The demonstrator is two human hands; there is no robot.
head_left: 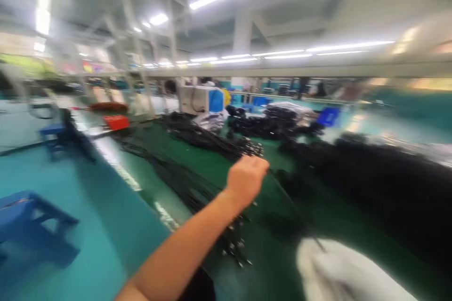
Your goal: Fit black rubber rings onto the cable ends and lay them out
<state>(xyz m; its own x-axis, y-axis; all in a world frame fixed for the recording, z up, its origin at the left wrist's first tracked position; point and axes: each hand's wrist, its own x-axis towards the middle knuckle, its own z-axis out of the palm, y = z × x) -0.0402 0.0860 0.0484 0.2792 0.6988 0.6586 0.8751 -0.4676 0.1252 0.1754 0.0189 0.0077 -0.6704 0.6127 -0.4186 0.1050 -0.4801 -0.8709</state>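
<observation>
My left hand [247, 176], bare and closed, is stretched out over the green work surface beside the metal-tipped ends of a bundle of black cables [212, 140]. From this fist a single thin black cable [287, 196] runs down to the right. Its other visible part goes into my right hand [332, 268], which wears a white glove at the lower right; the glove is blurred, but it appears closed round the cable. Under my left forearm lies a second bundle of black cables [176, 178], with metal ends spread toward me.
A large dark heap of cables [370, 188] covers the right side. Farther back stand a white and blue machine [201, 99], a red box [116, 122] and a blue bin [328, 116]. Blue stools [31, 225] stand on the floor at left, beyond the table's edge.
</observation>
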